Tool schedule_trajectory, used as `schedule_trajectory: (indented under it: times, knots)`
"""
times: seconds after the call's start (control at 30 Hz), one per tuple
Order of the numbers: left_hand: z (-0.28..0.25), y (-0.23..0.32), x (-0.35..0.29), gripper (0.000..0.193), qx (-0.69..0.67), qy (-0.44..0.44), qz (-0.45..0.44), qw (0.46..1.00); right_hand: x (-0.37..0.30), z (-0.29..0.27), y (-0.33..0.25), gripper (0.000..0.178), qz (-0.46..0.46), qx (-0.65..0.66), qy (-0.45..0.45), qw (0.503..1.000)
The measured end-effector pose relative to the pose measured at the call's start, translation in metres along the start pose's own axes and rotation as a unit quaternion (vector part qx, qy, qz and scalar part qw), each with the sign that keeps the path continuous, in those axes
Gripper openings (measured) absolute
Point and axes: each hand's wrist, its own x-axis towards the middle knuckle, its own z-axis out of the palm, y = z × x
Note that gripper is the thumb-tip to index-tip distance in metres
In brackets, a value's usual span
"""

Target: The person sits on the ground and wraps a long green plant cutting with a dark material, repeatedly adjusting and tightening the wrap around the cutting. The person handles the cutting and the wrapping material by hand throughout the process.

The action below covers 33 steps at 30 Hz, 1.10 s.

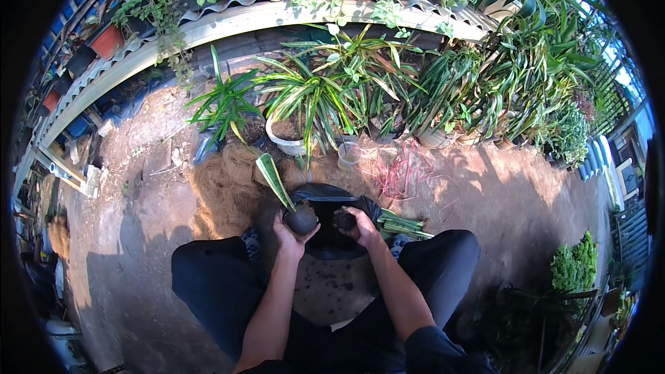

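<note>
My left hand [287,235] cups a dark round ball [302,221], which looks like packed soil. One upright snake plant leaf [273,179], green with pale edges, rises from it and leans left. A dark crumbly clump of soil [344,220] sits in my right hand [360,227], the fingers curled round it. Both hands are over an open black plastic bag [332,192] between my legs; its dark inside is hard to make out. Just right of the bag lies a bundle of cut striped leaves [403,225].
Brown coconut fibre [225,183] is heaped left of the bag. Tangled pink string [405,172] and a clear plastic cup [348,155] lie beyond it. Potted plants, one in a white pot [285,140], line the far side below a shelf edge [277,15]. Soil crumbs [331,287] dot the ground near me.
</note>
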Motion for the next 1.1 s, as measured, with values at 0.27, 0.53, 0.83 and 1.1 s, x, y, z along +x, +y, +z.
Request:
schedule_trajectory:
  times: [0.27,0.53,0.83,1.1]
  knots:
    - [0.004,-0.001,-0.004,0.058,0.009,0.036,0.003,0.999,-0.008,0.011,0.002,0.020,-0.025,0.011,0.029,0.999]
    - [0.003,0.001,-0.007,0.053,0.013,0.009,0.003,1.000,0.002,0.017,0.004,0.043,0.014,0.020,0.096,0.995]
    - [0.002,-0.003,-0.008,0.055,0.016,0.016,-0.006,1.000,-0.002,0.018,0.014,0.046,-0.030,-0.101,0.208,0.972]
    - [0.001,-0.004,-0.009,0.051,0.010,0.011,-0.026,1.000,-0.007,0.029,0.023,0.034,-0.048,-0.077,0.311,0.946]
